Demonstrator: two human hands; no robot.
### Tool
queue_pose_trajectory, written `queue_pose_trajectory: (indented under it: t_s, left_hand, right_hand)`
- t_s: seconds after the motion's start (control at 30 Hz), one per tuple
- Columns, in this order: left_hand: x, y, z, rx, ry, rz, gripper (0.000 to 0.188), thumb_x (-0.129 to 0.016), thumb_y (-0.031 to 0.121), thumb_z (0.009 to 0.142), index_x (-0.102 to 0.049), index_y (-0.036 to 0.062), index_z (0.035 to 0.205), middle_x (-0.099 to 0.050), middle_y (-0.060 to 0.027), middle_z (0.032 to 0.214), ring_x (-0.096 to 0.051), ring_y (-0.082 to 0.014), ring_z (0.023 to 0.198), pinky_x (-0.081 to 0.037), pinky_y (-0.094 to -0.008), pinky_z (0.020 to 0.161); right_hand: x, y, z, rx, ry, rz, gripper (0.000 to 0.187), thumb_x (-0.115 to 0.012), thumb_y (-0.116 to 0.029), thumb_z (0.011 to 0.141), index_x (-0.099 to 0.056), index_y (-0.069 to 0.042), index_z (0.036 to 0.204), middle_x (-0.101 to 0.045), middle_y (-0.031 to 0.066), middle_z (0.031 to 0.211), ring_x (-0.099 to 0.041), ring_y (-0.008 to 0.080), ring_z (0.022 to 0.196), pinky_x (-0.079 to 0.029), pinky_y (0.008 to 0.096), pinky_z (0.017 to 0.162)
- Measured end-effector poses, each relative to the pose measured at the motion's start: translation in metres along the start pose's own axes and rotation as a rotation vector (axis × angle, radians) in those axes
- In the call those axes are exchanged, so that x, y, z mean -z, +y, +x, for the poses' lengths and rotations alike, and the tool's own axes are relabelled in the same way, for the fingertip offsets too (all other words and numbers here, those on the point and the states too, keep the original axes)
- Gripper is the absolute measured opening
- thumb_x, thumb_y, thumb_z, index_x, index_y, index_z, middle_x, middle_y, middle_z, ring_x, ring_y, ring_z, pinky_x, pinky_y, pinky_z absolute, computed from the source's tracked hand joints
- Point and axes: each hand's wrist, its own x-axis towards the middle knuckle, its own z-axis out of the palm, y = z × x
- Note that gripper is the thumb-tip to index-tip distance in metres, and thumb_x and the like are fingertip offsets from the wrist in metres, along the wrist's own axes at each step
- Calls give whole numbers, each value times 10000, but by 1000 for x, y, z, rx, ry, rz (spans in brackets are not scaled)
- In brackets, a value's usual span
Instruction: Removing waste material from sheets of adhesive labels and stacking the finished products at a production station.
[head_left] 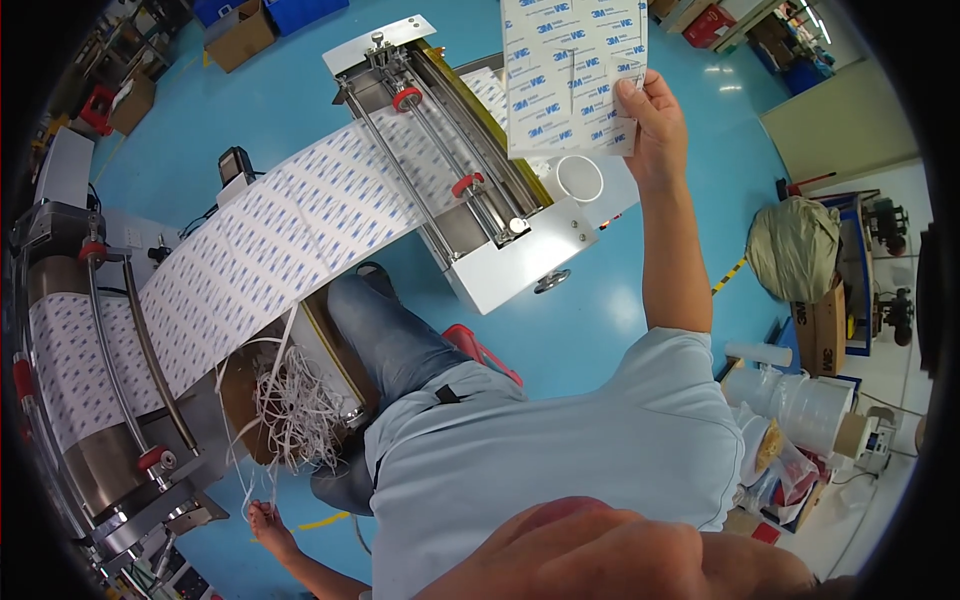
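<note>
Up at the top right, my right hand [657, 120] grips a white sheet [570, 80] with blue print by its right edge, thumb on the front face. Down at the lower left, my left hand [268, 525] pinches the end of a thin white strip [247, 480]. That strip runs up to a tangle of white offcut strips [298, 410] piled in a brown box. A wide web of matching printed material [290, 225] stretches between two machines, passing beneath the rollers of the far one [470, 190].
The left machine [110, 450] has metal rods and red collars. A white round container [580, 178] stands beside the far machine. Behind my legs is a red stool [480, 352]. Rolls in clear wrap [800, 405] and a covered bundle [795, 250] lie on the right.
</note>
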Motion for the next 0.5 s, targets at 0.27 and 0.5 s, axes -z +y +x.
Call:
queue_pose_trajectory:
  t_s: [0.27, 0.5]
  left_hand:
    - [45, -11, -2, -27, 227, -98, 231, -547, 291, 902, -555, 83, 1001, -556, 19, 816, -510, -95, 766, -386, -294, 770]
    - [45, -5, 18, -18, 165, -102, 262, -530, 223, 883, -565, 75, 1097, -604, -23, 932, -565, -151, 886, -441, -326, 811]
  right_hand:
    - [62, 70, 53, -146, 6, -625, 218, -597, -123, 832, -557, -22, 1021, -617, 57, 892, -572, 109, 778, -464, 246, 705]
    - [125, 111, 54, -337, -17, -1093, 373, -608, -272, 832, -570, -7, 1092, -618, 61, 953, -567, 122, 845, -447, 263, 743]
